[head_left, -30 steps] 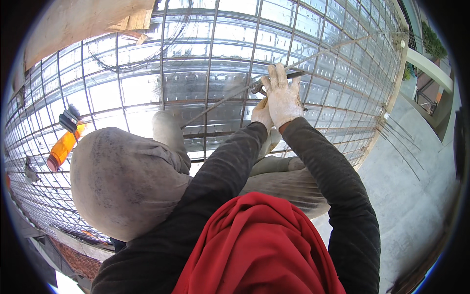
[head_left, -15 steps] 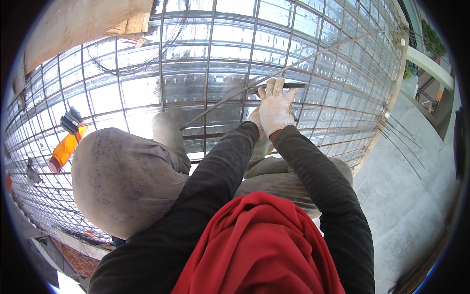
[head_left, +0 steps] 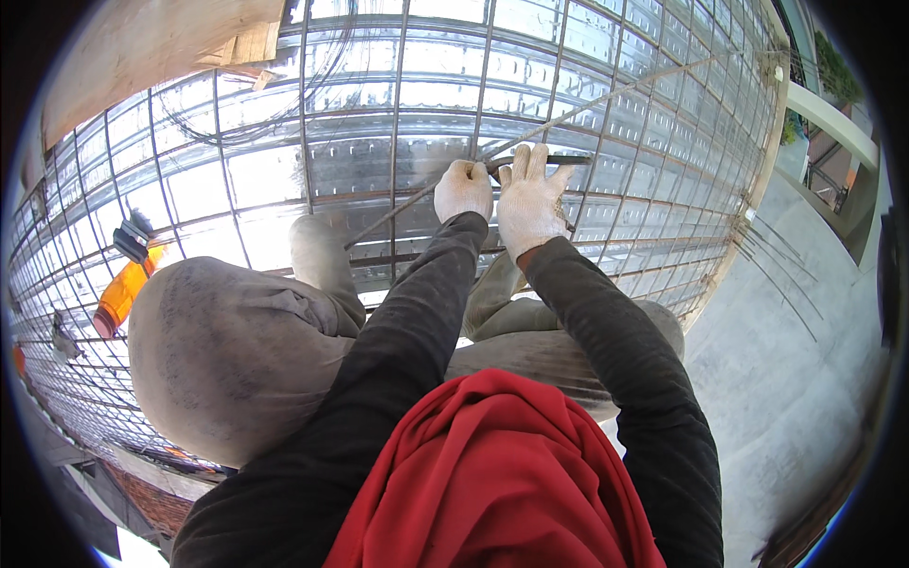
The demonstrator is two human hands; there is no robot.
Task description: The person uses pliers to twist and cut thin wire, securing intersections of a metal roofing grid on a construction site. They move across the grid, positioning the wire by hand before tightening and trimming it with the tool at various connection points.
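Observation:
My right hand [head_left: 532, 201], in a pale work glove, has its fingers laid over dark metal pincers [head_left: 572, 160] and grips them; a handle sticks out to the right. The pincers' head lies close to a crossing in the steel bar mesh [head_left: 396, 142]. Right beside it, my left hand [head_left: 464, 191], also gloved, is closed in a fist; whatever it pinches is hidden. A loose diagonal bar [head_left: 606, 98] runs across the mesh, passing by both hands.
Shiny ribbed metal decking [head_left: 355, 166] lies under the mesh. To the left are an orange bottle [head_left: 121, 295] and a dark clip-like object [head_left: 133, 241]. A plywood sheet [head_left: 151, 57] covers the upper left. Thin rods [head_left: 781, 275] lie on the concrete [head_left: 757, 379] at right.
My left hand has come out from beneath the right one, moving left and up, and is now a fist beside the pincers' head. The right hand has barely moved.

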